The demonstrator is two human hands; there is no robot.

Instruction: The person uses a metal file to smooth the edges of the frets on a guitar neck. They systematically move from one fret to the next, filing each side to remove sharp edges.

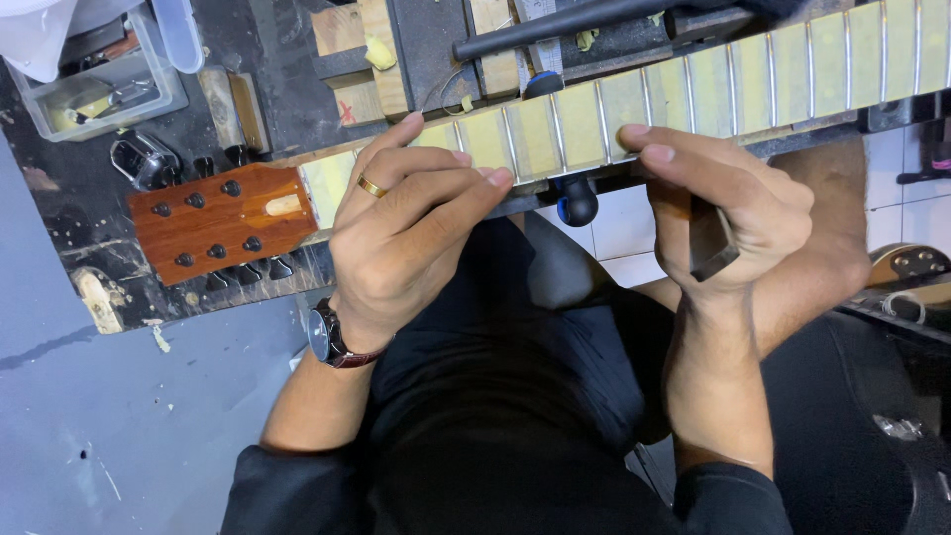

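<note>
My left hand (411,223) lies over the guitar neck (693,94) just past the headstock (223,223), fingers curled down across the first frets and pressing rather than gripping, so the neck stays put on the bench while I work further along. The neck runs across the top of my view, fretboard up, its wood between the frets (604,121) covered in pale yellowish tape, which keeps the wood out of harm and leaves only the metal wires bare. My right hand (723,213) is closed around a small dark block (711,243), thumb and fingers pinching it from both sides, with its lower end poking out below my palm; the forefinger stretches forward to touch the near edge of the neck, which gives me a guide along the frets. What the block's working face is I cannot quite tell, since my fingers hide it. A black rod (555,28) lies along the far side of the neck, and a dark round knob (578,201) sits just under the near edge between my hands (part of whatever clamps the neck, I would judge). The clear plastic box (94,94) of small bits sits well off beyond the headstock, out of the way of my arms.
</note>
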